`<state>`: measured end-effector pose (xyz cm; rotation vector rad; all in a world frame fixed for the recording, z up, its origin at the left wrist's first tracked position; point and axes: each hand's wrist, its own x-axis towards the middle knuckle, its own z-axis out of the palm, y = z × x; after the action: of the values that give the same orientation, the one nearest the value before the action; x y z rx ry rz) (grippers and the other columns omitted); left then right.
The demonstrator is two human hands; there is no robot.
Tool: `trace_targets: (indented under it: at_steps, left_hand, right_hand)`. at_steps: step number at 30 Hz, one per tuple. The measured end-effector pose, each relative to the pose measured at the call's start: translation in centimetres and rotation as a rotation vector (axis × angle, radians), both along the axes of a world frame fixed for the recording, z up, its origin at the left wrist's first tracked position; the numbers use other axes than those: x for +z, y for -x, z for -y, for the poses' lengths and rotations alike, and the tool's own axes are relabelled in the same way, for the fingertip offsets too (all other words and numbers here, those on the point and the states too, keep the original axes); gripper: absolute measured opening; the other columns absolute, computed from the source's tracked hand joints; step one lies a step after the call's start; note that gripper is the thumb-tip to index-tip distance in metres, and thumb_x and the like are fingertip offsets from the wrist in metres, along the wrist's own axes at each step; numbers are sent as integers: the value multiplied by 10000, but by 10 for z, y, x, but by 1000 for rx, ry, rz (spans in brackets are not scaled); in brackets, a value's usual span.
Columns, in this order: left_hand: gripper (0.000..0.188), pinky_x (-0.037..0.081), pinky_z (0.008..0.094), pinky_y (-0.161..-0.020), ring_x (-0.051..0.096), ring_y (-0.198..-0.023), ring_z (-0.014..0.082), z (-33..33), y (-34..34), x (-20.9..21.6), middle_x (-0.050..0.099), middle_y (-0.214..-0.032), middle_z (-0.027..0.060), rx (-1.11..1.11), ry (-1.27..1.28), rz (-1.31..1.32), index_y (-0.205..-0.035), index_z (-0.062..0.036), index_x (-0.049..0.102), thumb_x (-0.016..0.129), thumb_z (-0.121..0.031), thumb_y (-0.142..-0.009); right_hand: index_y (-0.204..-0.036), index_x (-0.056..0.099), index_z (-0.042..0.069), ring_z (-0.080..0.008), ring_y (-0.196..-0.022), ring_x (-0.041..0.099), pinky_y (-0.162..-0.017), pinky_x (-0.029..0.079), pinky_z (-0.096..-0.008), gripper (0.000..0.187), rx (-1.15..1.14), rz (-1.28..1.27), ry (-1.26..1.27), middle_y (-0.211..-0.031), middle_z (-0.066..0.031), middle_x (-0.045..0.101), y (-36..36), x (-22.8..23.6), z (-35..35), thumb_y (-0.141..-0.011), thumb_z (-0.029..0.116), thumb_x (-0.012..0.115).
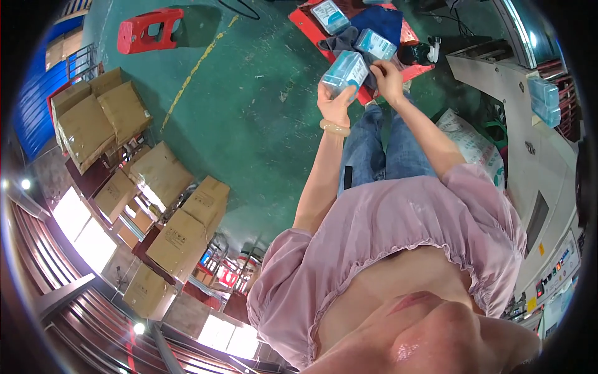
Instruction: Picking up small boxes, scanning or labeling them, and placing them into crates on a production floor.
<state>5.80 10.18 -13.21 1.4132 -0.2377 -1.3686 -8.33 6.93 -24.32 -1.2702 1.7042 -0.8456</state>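
Observation:
My left hand [335, 106] grips a clear, blue-tinted plastic box [346, 73] with a white and blue label, its thumb along the near side. Close by on the right, my right hand [389, 81] has its fingers pinched on a dark cloth [370, 81] beside the box. Part of that cloth is hidden by the hand and the box. Ahead of both hands is a red stool top [303, 26], bearing a grey cloth [339, 42], a dark blue cloth [381, 22] and two similar labelled boxes, one near [376, 43] and one farther left [330, 17].
A dark bottle [413, 53] stands at the stool's right edge. A light-coloured machine [498, 84] runs along my right, with another blue-tinted box [545, 101] on it. A white printed sack [471, 143] lies beside my legs. Cardboard boxes [177, 242] and a red stool [149, 30] are leftward.

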Motion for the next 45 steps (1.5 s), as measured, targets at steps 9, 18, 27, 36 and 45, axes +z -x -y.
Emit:
trace_targets:
  at_steps: [9,18,27,36,45]
  left_hand:
    - [633,466,314,-880,565,-1003,163,21,32,14,596,-1116,83,-379,133,631,-1203,-25,532,813,-100,-641]
    - [768,380,318,-995,423,-1240,233,54,144,71,329,-1422,194,-753,302,15,-1437,11,184,641,-1,-818]
    - [437,428,301,-939,520,-1124,196,46,171,58,548,-1211,124,-850,204,-24,-1232,25,499,658,-46,-831]
    - [338,465,202,-739,588,-906,94,50,140,41,618,-1115,57,-773,83,95,-1181,-35,563,632,-69,-852]
    - [362,468,216,-723,611,-862,119,55,94,28,621,-1109,59,-581,-88,110,-1188,-56,565,657,-117,-843]
  right_hand:
    - [-1306,415,68,-396,-1160,432,-951,377,-487,858,403,-296,600,-1233,-178,444,57,136,-6,-539,210,771]
    - [-1340,398,36,-349,-1125,474,-966,389,-428,896,136,-453,557,-1246,-180,483,216,216,38,-566,261,788]
    - [-1312,342,81,-358,-1146,493,-930,426,-433,850,-117,-972,169,-1242,-175,500,395,213,81,-626,338,773]
    - [-1305,347,97,-340,-1157,499,-893,417,-510,846,-107,-1035,-186,-1252,-164,507,415,225,64,-626,397,752]
    - [-1385,298,76,-366,-1229,412,-942,344,-560,1019,21,-1228,-299,-1309,-136,474,418,202,77,-603,524,773]
